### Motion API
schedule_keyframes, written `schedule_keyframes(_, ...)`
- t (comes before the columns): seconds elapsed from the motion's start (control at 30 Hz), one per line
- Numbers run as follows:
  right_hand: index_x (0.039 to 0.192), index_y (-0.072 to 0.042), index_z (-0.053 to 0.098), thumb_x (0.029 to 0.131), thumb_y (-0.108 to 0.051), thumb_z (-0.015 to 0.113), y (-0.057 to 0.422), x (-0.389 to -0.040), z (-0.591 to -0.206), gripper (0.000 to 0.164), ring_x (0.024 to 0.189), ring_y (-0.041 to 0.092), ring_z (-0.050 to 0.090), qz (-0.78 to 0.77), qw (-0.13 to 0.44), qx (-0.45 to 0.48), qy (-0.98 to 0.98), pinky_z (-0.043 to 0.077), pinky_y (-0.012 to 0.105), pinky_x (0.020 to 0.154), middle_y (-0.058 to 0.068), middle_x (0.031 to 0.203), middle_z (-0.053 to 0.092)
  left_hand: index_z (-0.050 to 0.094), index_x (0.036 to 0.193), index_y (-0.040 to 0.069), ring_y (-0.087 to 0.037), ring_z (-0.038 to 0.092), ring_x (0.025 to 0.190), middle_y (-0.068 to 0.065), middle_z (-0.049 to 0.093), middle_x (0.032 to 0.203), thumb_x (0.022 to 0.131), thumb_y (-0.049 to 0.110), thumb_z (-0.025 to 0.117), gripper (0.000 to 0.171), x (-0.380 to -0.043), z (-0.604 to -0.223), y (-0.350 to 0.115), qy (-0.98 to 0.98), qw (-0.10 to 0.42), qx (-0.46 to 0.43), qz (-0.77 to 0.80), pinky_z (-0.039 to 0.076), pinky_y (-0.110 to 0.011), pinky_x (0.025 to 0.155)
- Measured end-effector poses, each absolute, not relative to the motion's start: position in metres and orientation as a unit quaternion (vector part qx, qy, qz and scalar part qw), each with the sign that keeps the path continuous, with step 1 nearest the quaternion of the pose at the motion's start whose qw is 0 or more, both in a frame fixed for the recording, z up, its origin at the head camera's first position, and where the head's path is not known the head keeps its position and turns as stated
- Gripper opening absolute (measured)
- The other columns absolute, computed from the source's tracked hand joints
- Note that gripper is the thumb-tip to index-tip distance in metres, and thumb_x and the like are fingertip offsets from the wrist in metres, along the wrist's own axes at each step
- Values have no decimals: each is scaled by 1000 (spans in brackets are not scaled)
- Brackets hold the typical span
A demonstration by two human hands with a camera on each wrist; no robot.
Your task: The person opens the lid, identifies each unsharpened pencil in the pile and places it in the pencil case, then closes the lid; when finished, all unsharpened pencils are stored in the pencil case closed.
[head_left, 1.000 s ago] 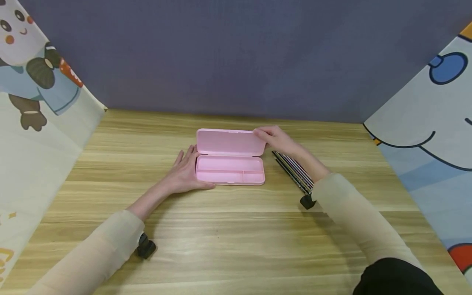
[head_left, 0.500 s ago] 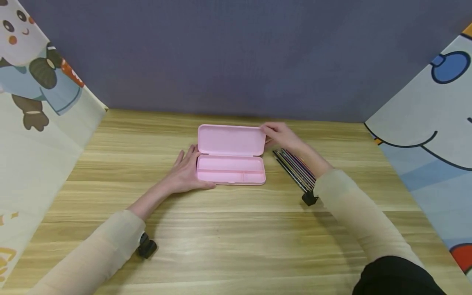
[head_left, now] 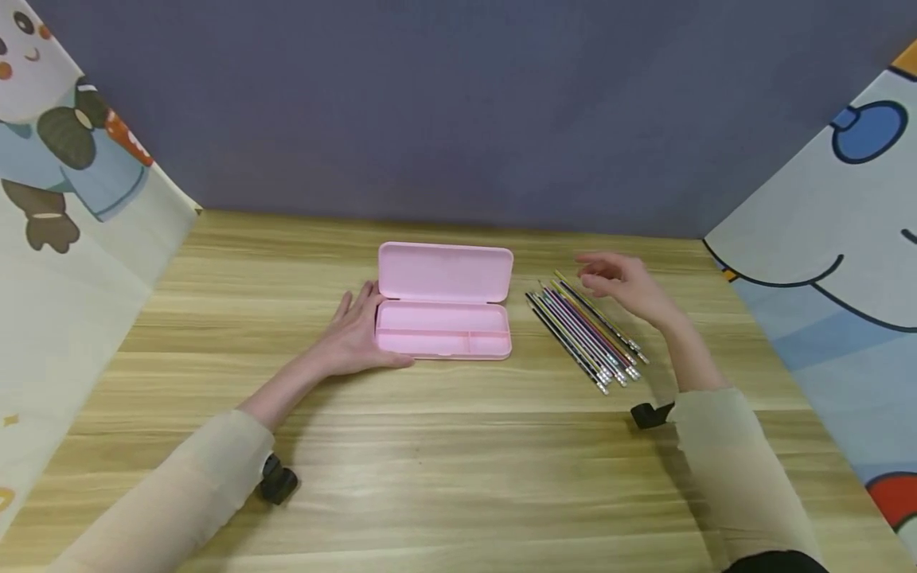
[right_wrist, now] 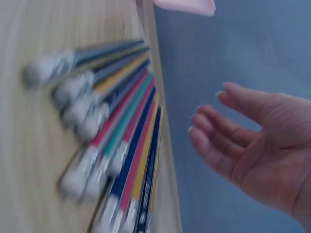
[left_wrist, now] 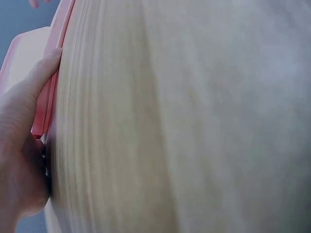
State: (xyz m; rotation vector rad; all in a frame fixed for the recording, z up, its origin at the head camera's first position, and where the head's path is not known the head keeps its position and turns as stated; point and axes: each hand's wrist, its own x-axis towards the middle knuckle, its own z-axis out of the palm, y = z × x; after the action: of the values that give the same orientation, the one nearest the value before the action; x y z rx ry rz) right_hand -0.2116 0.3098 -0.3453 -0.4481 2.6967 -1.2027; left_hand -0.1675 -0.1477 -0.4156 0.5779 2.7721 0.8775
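Observation:
A pink pencil case point(head_left: 444, 342) lies with its lid point(head_left: 446, 272) raised at the back; its long and short compartments hold nothing. At the case's left end, my left hand point(head_left: 351, 338) rests with fingers spread and fairly straight. Its thumb point(left_wrist: 43, 73) lies along the front edge in the left wrist view. To the right of the case lies a fanned bunch of several pencils point(head_left: 583, 330) with white erasers toward me. My right hand point(head_left: 626, 286) hovers over the far right of the pencils, fingers loosely bent and holding nothing, as the right wrist view also shows.
The wood-grain table point(head_left: 430, 461) ends at a dark blue-grey panel point(head_left: 458, 119) behind. Cartoon-printed panels point(head_left: 824, 207) stand at both sides. A small black camera point(head_left: 278, 480) sits at the left wrist and another black camera point(head_left: 650, 415) at the right.
My right hand has let go of the lid and moved right, over the pencils. The lid, tilted farther back than a second ago, stays up by itself. The left hand has hardly moved.

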Motion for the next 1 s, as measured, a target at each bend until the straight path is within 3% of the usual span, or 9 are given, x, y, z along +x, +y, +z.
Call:
schedule_keyframes(0.13, 153, -6, 46, 106, -18, 58, 330, -203, -351, 50, 114, 36, 65, -359, 93, -138, 918, 63, 37, 86, 29, 134, 62, 29, 154, 5, -38, 0, 163, -26, 10, 171, 71, 58, 87, 115, -168, -415, -150, 932, 90, 192, 292, -6, -57, 133)
schedule_keyframes(0.2, 155, -6, 43, 105, -18, 59, 337, -202, -354, 53, 113, 32, 66, -357, 100, -136, 919, 63, 34, 86, 29, 135, 62, 29, 154, 5, -38, 0, 163, -26, 11, 172, 71, 59, 87, 115, -168, -414, -150, 933, 90, 192, 291, -6, -57, 133)
schedule_keyframes(0.37, 157, -3, 37, 104, -15, 61, 347, -202, -362, 60, 120, 37, 64, -356, 134, -151, 912, 61, 28, 86, 31, 138, 58, 29, 154, 6, -37, 1, 163, -25, 12, 172, 70, 59, 88, 115, -168, -413, -149, 934, 90, 190, 289, -5, -56, 133)
schedule_keyframes(0.47, 157, -2, 38, 102, -10, 63, 348, -200, -363, 61, 125, 47, 59, -342, 146, -160, 914, 59, 29, 88, 32, 139, 58, 29, 154, 6, -37, 1, 163, -25, 12, 172, 70, 59, 88, 115, -169, -414, -148, 935, 90, 189, 287, -5, -56, 133)
schedule_keyframes(0.63, 153, 1, 43, 99, -3, 65, 350, -201, -365, 58, 118, 46, 63, -326, 150, -161, 919, 60, 31, 87, 33, 132, 61, 29, 154, 6, -37, 0, 163, -25, 12, 172, 70, 60, 88, 115, -168, -415, -148, 935, 89, 189, 288, -5, -56, 133)
schedule_keyframes(0.8, 149, 4, 48, 96, 4, 66, 351, -203, -369, 56, 109, 39, 66, -324, 160, -148, 921, 60, 26, 79, 31, 123, 62, 28, 154, 6, -36, 0, 163, -24, 12, 172, 70, 60, 87, 116, -168, -415, -148, 933, 90, 192, 290, -5, -56, 133)
schedule_keyframes(1.0, 145, 2, 53, 96, 2, 67, 349, -204, -371, 52, 102, 29, 67, -303, 167, -136, 928, 58, 21, 75, 26, 118, 65, 29, 154, 8, -35, 0, 163, -23, 12, 172, 70, 60, 87, 114, -168, -414, -147, 933, 92, 190, 290, -5, -55, 133)
